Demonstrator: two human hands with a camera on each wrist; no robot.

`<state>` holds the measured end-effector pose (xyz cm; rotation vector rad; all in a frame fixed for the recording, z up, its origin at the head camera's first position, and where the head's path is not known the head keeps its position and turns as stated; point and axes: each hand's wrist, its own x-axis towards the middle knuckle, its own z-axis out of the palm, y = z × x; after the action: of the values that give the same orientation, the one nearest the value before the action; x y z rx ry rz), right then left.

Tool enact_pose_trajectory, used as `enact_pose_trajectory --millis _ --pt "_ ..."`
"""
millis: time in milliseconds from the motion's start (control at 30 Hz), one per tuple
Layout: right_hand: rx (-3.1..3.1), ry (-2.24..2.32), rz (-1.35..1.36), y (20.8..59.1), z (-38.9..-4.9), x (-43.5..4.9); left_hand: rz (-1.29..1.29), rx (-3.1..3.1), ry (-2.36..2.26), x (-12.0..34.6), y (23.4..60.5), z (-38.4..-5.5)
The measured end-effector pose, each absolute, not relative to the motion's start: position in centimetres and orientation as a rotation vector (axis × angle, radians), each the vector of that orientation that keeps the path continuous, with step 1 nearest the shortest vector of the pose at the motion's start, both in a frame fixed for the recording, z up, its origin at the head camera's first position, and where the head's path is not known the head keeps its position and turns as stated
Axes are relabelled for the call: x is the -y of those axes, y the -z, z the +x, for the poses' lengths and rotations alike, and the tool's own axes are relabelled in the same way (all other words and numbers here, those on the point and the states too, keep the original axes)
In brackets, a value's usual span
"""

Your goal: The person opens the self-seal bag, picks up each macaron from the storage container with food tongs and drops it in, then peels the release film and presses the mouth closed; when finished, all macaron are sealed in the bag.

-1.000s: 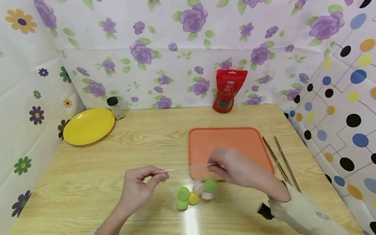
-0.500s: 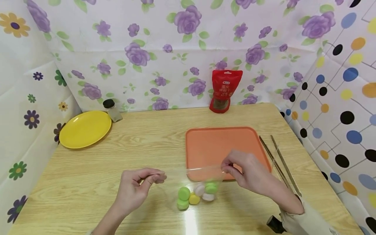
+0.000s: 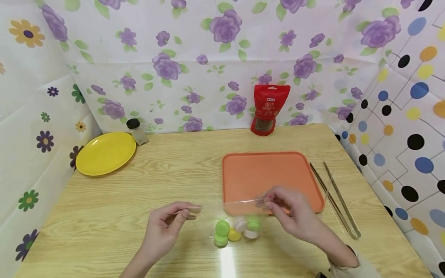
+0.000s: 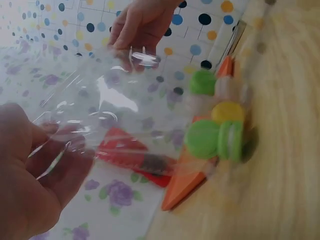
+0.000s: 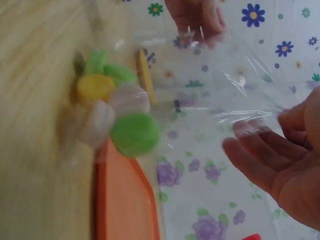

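A clear plastic bag [image 4: 115, 97] stretches between both hands, its top edge spread flat across. The left hand [image 3: 163, 227] pinches one end of that edge between thumb and fingers, and the right hand [image 3: 292, 212] pinches the other end. Low in the bag sit several macarons: green ones [image 3: 222, 227] at the left, a yellow one [image 3: 234, 234] in the middle, pale ones [image 3: 251, 234] and another green one [image 5: 135, 134] at the right. In the head view the bag overlaps the front edge of an orange tray [image 3: 264, 173].
Metal tongs [image 3: 342, 200] lie along the tray's right side. A yellow plate [image 3: 106, 154] and a black-lidded jar [image 3: 138, 133] stand at the back left. Against the back cloth stands a red pouch [image 3: 269, 104]. A small black object shows at the bottom edge beside the right sleeve.
The right hand has shifted to the right, away from the left hand, and the bag's top edge is stretched wider. The macarons have moved slightly right with the bag.
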<state>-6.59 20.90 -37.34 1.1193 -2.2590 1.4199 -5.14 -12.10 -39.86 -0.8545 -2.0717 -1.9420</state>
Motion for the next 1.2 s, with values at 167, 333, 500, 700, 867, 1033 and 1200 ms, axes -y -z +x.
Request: enact_pose_trajectory --millis 167,333,500,700,867,1033,1200 --pt "2.214 -1.636 1.110 38.4 -6.5 -19.8 -0.811 2.004 2.032 11.8 40.4 -4.8" --pt "2.176 -1.832 1.113 38.3 -6.7 -19.0 -0.695 1.986 2.027 11.9 39.8 -4.8" --pt "2.174 -1.856 1.126 37.8 -7.3 -18.1 -0.672 1.963 1.960 12.4 38.9 -4.8" --pt "2.137 -1.667 1.188 37.0 -8.7 -17.0 -0.673 1.940 1.902 13.5 38.1 -5.5" --pt "2.209 -1.879 1.132 36.8 -10.1 -15.9 -0.598 1.976 1.936 14.4 37.8 -7.6" --pt "2.455 -2.118 0.817 37.9 -13.2 -14.2 -0.294 2.211 1.960 15.5 39.1 -11.5" --pt "2.690 -1.846 0.602 40.7 -19.2 -12.1 -0.012 2.458 1.900 16.4 41.3 -17.6"
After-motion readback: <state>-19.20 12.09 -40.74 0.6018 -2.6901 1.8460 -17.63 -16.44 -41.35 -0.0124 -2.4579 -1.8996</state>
